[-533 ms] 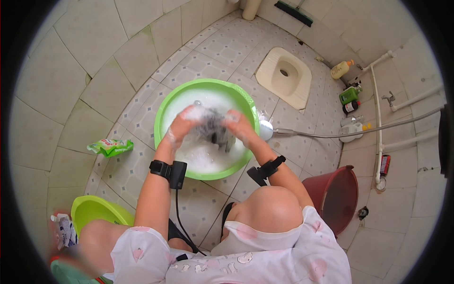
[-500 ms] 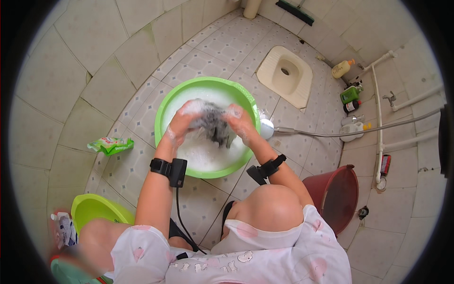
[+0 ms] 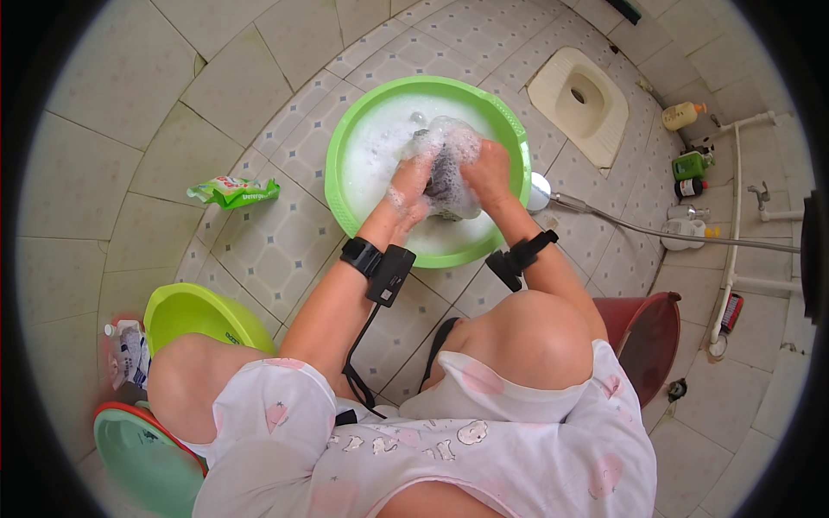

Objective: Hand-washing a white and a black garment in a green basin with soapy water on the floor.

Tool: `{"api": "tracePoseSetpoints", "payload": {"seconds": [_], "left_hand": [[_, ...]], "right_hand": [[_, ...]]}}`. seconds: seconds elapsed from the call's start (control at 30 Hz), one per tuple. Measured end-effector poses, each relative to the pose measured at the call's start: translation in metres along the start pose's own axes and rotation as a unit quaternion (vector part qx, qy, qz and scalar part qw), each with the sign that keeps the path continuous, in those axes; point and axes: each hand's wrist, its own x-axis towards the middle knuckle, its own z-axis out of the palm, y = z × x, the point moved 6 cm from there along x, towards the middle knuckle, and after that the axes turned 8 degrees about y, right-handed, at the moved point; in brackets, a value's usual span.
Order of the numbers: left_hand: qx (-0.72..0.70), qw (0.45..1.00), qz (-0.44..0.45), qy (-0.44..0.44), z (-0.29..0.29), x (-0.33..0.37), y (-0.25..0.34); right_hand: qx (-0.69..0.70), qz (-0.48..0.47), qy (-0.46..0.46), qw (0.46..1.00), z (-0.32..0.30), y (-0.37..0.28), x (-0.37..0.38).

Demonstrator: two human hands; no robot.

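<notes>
A round green basin (image 3: 335,147) of white suds stands on the tiled floor before me. Over its middle, a dark grey wet cloth (image 3: 444,177) is bunched up and partly covered by a mound of foam. My left hand (image 3: 411,185) grips the cloth's left side, its fingers curled and partly hidden by suds. On the other side my right hand (image 3: 489,175) is closed on the same cloth, with foam over its fingertips. The cloth's exact kind cannot be made out. Black straps with small devices sit round both my forearms.
A shower head (image 3: 539,192) with a metal hose lies against the basin's right side. Beyond is a squat toilet (image 3: 615,112). A green detergent bag (image 3: 233,192) lies left; a yellow-green basin (image 3: 207,319) stands near my left knee, a dark red bucket (image 3: 617,324) at right. Bottles (image 3: 682,116) line the right wall.
My hands have come closer together, and the cloth between them is more bunched, with more foam heaped on it. The whole view has shifted, so the basin appears higher and farther right.
</notes>
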Motion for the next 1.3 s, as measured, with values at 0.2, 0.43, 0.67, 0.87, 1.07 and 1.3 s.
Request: {"api": "tracePoseSetpoints", "payload": {"seconds": [0.2,0.43,0.67,0.87,1.07,1.3], "left_hand": [[-0.039,0.999,-0.019,0.005,-0.036,0.022,-0.011],[0.184,0.977,0.107,0.025,0.022,-0.004,0.031],[0.291,0.934,0.207,0.006,0.011,0.004,0.073],[0.246,0.950,0.168,-0.094,0.053,-0.019,0.074],[-0.017,0.999,0.025,-0.017,0.006,0.002,0.062],[-0.063,0.995,-0.059,-0.042,-0.005,0.001,0.001]], "right_hand": [[0.108,-0.153,0.069,0.980,-0.010,-0.077,-0.035],[-0.055,0.074,0.017,0.996,-0.002,0.053,-0.004],[0.007,0.079,-0.098,0.992,-0.042,0.014,-0.008],[0.301,0.038,-0.152,0.941,-0.023,-0.018,-0.018],[0.556,0.153,-0.028,0.817,-0.028,-0.016,-0.009],[0.116,-0.095,0.040,0.988,-0.019,-0.061,-0.034]]}}
